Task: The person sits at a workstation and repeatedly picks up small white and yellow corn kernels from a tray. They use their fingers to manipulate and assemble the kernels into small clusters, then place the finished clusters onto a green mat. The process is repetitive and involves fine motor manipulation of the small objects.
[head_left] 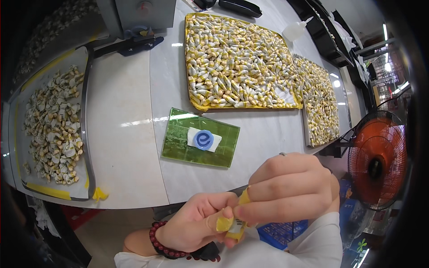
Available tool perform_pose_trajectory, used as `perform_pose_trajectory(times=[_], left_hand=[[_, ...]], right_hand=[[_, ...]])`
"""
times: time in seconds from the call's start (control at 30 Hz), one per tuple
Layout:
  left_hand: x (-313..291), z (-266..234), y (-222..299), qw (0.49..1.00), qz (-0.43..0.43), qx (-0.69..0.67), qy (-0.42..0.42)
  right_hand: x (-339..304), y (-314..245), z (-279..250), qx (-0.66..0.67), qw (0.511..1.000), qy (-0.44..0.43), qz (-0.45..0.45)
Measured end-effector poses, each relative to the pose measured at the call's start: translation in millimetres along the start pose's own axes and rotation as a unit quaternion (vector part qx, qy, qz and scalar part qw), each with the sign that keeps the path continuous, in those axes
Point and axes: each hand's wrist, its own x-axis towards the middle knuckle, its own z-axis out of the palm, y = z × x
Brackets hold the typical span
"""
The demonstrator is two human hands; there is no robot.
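My left hand [190, 225] and my right hand [292, 187] are together near the table's front edge. Both have their fingers closed in a pinch around a small white-and-yellow piece [237, 224] with dark marks. Fingers cover most of it, so its full shape is hidden. Yellow tape or wrapping [225, 223] sits at my left thumb tip, and more yellow shows by the right fingertips. A green glass plate [178, 145] lies just beyond the hands. On it, a round blue lid-like dish [204, 140] rests over a white folded pad [216, 143].
A yellow-edged tray [243, 107] full of small white-and-yellow cones stands at the back, beside a second full tray [308, 129]. At left, another tray [85, 167] holds loose whitish pieces. A squeeze bottle [295, 30] stands far right; an orange fan [377, 158] is at the right.
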Motion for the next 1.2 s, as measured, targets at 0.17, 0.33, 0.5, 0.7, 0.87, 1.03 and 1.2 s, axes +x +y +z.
perform_pose_trajectory(times=[0.17,0.33,0.5,0.7,0.87,1.03,1.2], left_hand=[[2,9,1,0.997,0.024,-0.005,0.073],[3,5,-2,0.999,0.031,-0.016,0.035],[4,-3,-5,0.999,0.030,-0.011,-0.028],[7,-2,-4,0.999,0.015,-0.008,-0.032],[8,-11,-4,0.998,0.025,0.009,-0.052],[-1,4,0,0.994,0.056,0.094,0.030],[6,10,-7,0.926,0.194,0.308,0.103]], right_hand=[[0,-1,0,-0.012,1.000,-0.004,0.005],[-1,0,-1,-0.011,1.000,-0.009,0.008],[-2,-3,-1,-0.013,0.999,-0.010,0.030],[-5,-6,-2,-0.031,0.999,0.002,0.038],[-2,-21,-5,-0.105,0.993,-0.001,0.046],[-5,-31,-10,-0.130,0.991,-0.040,0.006],[-13,-31,-7,-0.174,0.982,-0.043,-0.068]])
